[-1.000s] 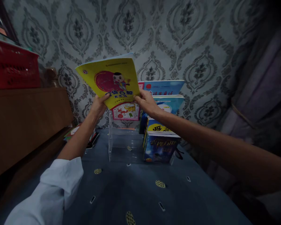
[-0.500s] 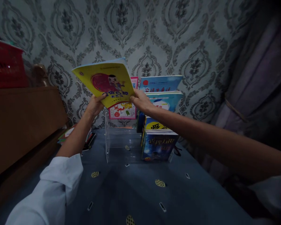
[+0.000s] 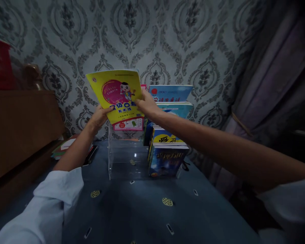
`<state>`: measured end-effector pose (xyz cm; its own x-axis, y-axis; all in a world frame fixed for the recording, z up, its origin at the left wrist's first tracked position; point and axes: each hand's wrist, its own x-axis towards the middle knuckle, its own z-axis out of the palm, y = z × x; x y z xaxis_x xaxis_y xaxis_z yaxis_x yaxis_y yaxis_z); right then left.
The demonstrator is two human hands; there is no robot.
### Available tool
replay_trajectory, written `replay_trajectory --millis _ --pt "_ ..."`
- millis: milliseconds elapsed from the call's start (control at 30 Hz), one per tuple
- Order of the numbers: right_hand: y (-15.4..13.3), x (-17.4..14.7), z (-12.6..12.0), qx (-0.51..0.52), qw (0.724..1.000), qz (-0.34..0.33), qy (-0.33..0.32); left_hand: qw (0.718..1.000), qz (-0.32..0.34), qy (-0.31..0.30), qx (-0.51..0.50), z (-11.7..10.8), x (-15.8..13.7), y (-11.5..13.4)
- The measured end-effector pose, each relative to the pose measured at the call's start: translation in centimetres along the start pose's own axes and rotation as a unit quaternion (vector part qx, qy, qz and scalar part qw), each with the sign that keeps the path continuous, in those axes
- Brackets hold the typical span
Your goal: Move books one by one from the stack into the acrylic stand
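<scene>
One yellow book (image 3: 117, 96) partly hides a pink-edged book (image 3: 132, 124).

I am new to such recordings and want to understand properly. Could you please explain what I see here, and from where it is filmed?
There is no machine here: these are a person's two bare hands. One camera, worn on the head, looks forward and down. The left hand and right hand hold a yellow book between them, its cover facing the camera. Below it, on a dark blue surface with small printed shapes, stands a clear rack. Several books stand in its right part, a dark blue book at the front. On the left, partly hidden by the forearm, lies a pile of books or papers.
</scene>
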<state>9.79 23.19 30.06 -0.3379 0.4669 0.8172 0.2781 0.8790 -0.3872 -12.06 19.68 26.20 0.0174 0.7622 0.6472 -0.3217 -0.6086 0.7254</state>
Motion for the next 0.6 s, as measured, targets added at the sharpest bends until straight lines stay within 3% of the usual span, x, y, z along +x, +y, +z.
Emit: replay_trajectory --millis 333,467,600 --pt "-3.5 3.0 -3.3 -0.017 0.997 -0.055 0.053 1.0 -0.004 -0.014 0.025 -0.2 0.1 -0.1" --pt "-5.6 4.2 -5.3 -0.079 0.989 -0.09 0.092 0.999 -0.019 -0.019 0.04 -0.7 0.7 -0.2" --pt "-5.3 5.8 -6.7 -0.115 0.983 -0.132 0.056 0.999 -0.024 -0.02 0.039 -1.3 1.4 -0.6"
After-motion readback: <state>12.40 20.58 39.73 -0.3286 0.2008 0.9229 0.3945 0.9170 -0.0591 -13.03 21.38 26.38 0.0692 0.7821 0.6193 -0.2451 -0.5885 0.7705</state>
